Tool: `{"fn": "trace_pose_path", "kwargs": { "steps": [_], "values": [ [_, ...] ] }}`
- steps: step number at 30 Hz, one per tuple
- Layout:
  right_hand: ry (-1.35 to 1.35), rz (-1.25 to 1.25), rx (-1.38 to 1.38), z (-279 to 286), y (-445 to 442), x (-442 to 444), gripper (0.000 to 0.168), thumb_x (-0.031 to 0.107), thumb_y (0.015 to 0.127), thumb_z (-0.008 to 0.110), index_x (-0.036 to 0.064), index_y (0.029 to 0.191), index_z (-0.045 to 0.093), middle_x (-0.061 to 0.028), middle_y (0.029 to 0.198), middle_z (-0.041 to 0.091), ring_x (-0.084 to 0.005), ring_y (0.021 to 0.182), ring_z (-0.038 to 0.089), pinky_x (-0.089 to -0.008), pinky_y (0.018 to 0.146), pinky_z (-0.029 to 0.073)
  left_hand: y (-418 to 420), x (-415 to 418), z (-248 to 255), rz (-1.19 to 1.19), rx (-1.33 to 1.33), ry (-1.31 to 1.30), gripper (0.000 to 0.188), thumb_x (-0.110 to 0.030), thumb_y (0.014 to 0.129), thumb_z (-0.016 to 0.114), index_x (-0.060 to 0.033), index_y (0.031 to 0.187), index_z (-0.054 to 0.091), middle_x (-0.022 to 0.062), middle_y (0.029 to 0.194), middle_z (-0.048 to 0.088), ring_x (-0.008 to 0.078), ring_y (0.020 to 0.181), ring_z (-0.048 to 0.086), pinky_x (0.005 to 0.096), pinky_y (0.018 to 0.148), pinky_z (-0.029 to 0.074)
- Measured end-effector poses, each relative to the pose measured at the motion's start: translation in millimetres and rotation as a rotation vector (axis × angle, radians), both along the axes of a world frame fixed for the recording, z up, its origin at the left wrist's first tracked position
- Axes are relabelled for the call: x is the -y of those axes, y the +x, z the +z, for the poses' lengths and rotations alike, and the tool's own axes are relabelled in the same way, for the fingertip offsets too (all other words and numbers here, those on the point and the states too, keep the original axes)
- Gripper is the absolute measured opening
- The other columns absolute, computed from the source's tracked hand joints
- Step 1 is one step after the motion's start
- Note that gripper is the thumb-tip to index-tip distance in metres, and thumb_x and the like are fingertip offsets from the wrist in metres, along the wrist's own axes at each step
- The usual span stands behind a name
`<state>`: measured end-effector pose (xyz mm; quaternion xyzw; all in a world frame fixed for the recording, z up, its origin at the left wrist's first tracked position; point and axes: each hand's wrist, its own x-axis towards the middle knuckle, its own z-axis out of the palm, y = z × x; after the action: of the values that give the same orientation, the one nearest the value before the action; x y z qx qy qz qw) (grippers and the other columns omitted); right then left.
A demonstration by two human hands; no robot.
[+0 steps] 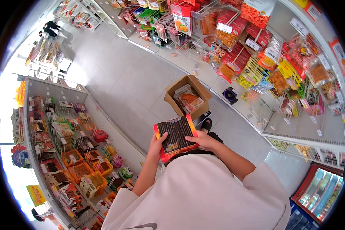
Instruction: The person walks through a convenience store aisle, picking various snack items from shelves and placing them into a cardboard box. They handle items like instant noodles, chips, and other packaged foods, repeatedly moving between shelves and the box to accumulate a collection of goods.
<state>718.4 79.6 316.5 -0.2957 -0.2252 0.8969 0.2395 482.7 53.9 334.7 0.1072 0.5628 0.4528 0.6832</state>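
Both hands grip a flat snack packet in front of my waist. Dark, stick-like strips show through its clear front, between red and yellow edges. My left hand holds its left side, thumb on the front. On the opposite side, my right hand pinches the packet, with the thumb also on top and the other fingers hidden behind. Just beyond the packet stands an open cardboard box with its flaps spread. Inside it lie several flat packets, one showing an orange-brown food picture.
A shelf rack with hanging snack bags runs along the right. Another rack with bags and orange baskets stands at left. A small dark purple-rimmed device sits on the right ledge. A glass-door cooler is at lower right. People appear far off.
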Motion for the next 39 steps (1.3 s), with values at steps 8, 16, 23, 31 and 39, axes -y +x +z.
{"fn": "trace_pose_path", "kwargs": {
  "steps": [8,16,23,31,39],
  "values": [
    [0.623,0.111,1.164,-72.1,23.7,-95.6,0.057,0.037,0.082,0.068,0.006,0.126,0.051,-0.0171,0.109,0.064,-0.0335,0.101,0.062,-0.0426,0.082,0.050,42.0,-99.4,-76.8,0.031,-0.050,-0.089,0.033,0.000,0.089,0.059,-0.0062,0.119,0.048,0.0087,0.111,0.062,0.0232,0.099,0.062,0.0398,0.087,0.052],
    [1.034,0.049,1.613,-117.6,11.3,-179.8,0.054,0.026,0.085,0.063,0.009,0.133,0.049,-0.0165,0.135,0.047,-0.0341,0.128,0.041,-0.0452,0.104,0.036,80.0,-213.9,-166.1,0.197,0.067,-0.123,0.036,0.004,0.090,0.054,-0.0090,0.122,0.046,0.0094,0.116,0.059,0.0275,0.105,0.060,0.0458,0.090,0.051],
    [0.929,0.288,1.544,-246.0,-30.0,-206.1,0.056,0.034,0.090,0.056,0.011,0.139,0.044,-0.0161,0.148,0.034,-0.0396,0.135,0.032,-0.0467,0.110,0.031,83.7,-271.5,-314.9,0.218,-0.177,-0.281,0.049,-0.001,0.090,0.055,-0.0054,0.136,0.038,0.0129,0.129,0.053,0.0308,0.113,0.055,0.0387,0.095,0.044],
    [0.705,0.940,1.682,-345.4,-71.4,-208.1,0.080,0.033,0.090,0.054,0.013,0.152,0.008,-0.0208,0.157,0.003,-0.0505,0.133,0.030,-0.0453,0.105,0.038,77.4,-268.0,-453.4,-0.165,-0.878,-0.273,0.061,-0.014,0.091,0.052,-0.0015,0.144,0.027,0.0262,0.146,0.032,0.0379,0.136,0.031,0.0404,0.112,0.024],
    [0.392,0.881,1.408,-278.3,-65.1,-247.0,0.063,0.027,0.084,0.060,0.010,0.141,0.040,-0.0197,0.154,0.020,-0.0360,0.117,0.055,-0.0442,0.086,0.052,74.5,-278.1,-380.0,-0.210,-0.849,-0.314,0.080,-0.010,0.076,0.056,-0.0010,0.147,0.020,0.0298,0.144,0.029,0.0442,0.134,0.029,0.0394,0.111,0.026]
  ]
}}
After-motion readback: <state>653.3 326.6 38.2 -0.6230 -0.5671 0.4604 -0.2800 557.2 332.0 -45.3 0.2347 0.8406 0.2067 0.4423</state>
